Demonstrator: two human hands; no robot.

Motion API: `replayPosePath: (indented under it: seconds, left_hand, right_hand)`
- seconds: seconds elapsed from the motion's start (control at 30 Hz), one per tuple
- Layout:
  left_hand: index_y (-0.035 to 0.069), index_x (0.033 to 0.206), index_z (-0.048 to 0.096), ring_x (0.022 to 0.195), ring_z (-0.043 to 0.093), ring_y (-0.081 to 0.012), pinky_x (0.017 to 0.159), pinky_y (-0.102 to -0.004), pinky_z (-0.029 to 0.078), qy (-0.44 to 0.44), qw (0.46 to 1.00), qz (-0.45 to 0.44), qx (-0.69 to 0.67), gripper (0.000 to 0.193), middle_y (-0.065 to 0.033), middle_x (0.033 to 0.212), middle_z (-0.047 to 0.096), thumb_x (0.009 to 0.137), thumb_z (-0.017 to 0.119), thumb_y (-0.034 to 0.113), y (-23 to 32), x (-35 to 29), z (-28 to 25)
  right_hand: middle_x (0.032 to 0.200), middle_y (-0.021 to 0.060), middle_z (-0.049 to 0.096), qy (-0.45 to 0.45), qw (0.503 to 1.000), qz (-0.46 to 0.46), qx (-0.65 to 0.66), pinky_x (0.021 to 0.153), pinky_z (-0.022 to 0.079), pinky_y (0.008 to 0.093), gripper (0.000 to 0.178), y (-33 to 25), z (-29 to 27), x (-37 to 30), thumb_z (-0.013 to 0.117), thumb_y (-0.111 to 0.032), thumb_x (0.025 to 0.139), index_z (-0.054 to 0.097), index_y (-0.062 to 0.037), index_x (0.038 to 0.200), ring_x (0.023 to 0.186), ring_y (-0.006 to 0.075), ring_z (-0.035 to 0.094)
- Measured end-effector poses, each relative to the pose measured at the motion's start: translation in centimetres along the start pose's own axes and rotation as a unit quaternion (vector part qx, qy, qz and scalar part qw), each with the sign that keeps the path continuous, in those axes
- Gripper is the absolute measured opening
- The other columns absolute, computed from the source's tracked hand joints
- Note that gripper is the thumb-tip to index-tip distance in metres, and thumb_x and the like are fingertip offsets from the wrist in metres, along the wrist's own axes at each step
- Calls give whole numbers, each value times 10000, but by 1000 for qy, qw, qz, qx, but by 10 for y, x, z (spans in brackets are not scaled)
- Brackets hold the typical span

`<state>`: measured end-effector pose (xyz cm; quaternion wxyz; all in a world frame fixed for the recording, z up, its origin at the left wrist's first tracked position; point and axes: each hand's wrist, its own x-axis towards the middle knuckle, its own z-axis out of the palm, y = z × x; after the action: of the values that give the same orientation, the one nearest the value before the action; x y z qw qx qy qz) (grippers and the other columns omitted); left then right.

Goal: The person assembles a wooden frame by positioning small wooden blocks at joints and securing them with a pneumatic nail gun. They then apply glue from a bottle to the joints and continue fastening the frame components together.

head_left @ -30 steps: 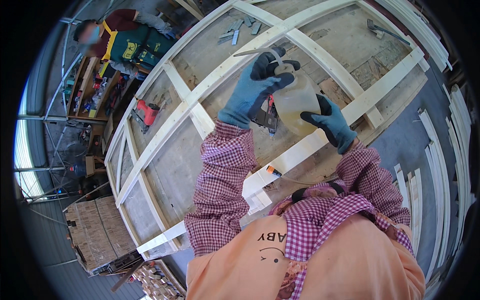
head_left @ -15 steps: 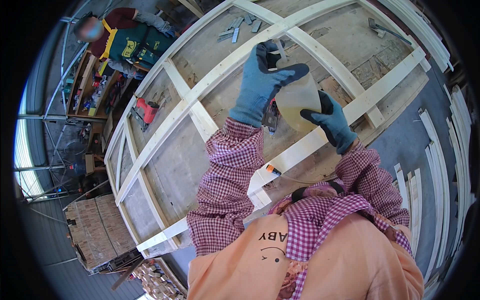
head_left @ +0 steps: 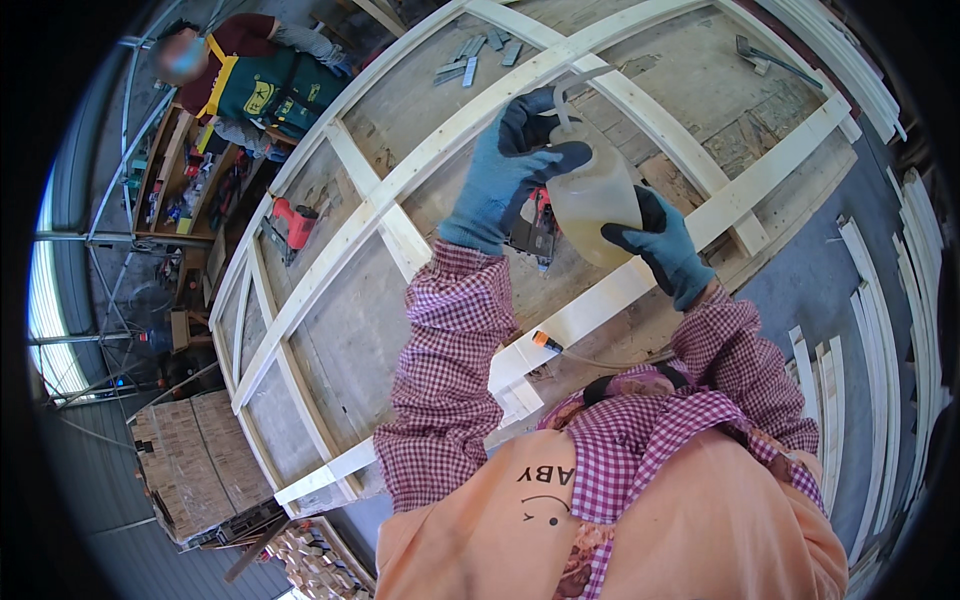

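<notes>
A translucent squeeze bottle (head_left: pixel 597 195) with yellowish liquid in its lower part is held tilted over a pale timber frame (head_left: pixel 560 325). My right hand (head_left: pixel 668 245), in a blue and black work glove, is closed around its base end. My left hand (head_left: pixel 500 165), gloved alike, has thumb and fingers closed around the cap and neck. From the cap a thin bent spout (head_left: pixel 562 105) sticks out past my left fingers. Partly behind the bottle lies a red and black power tool (head_left: pixel 535 232).
A red power tool (head_left: pixel 292 226) rests by the left frame bars. Several grey metal strips (head_left: pixel 470 68) and a hammer (head_left: pixel 775 62) lie farther back. A hose with an orange-ended coupling (head_left: pixel 546 341) is near me. Timber strips (head_left: pixel 880 370) lie right; a co-worker (head_left: pixel 270 85) stands far left.
My left hand has shifted slightly left and toward me at the neck. More of the bottle's shoulder and the bent spout now show. My right hand stays nearly still.
</notes>
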<state>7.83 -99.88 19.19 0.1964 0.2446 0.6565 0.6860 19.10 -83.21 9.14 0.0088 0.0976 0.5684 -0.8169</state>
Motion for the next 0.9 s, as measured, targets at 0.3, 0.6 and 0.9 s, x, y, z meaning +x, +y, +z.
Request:
replayPosePath:
  seconds: [0.3, 0.6, 0.9]
  left_hand:
    - [88, 1248, 502, 1030, 577, -179, 963, -326, 413, -48, 997, 17, -65, 477, -94, 1133, 611, 813, 677, 177, 7, -1, 4]
    - [71, 1204, 533, 961, 601, -163, 907, -298, 447, -5, 1000, 12, -21, 455, -83, 1062, 638, 787, 701, 141, 1, 1, 0]
    - [33, 1120, 522, 922, 579, -136, 799, -273, 500, 89, 989, 75, 94, 506, -58, 999, 584, 687, 780, 73, -4, 16, 13]
  right_hand:
    - [1183, 107, 563, -9, 1000, -8, 14, 955, 423, 320, 608, 0, -2, -1, 734, -28, 713, 464, -6, 1258, 1063, 193, 546]
    - [1194, 107, 560, -10, 1000, 6, 16, 966, 413, 326, 635, -2, 2, -5, 753, -56, 701, 460, -4, 1262, 1074, 204, 545]
    - [1206, 111, 551, -18, 999, -37, 8, 956, 422, 316, 634, -9, -4, 3, 730, -7, 707, 444, 12, 1272, 1093, 194, 535]
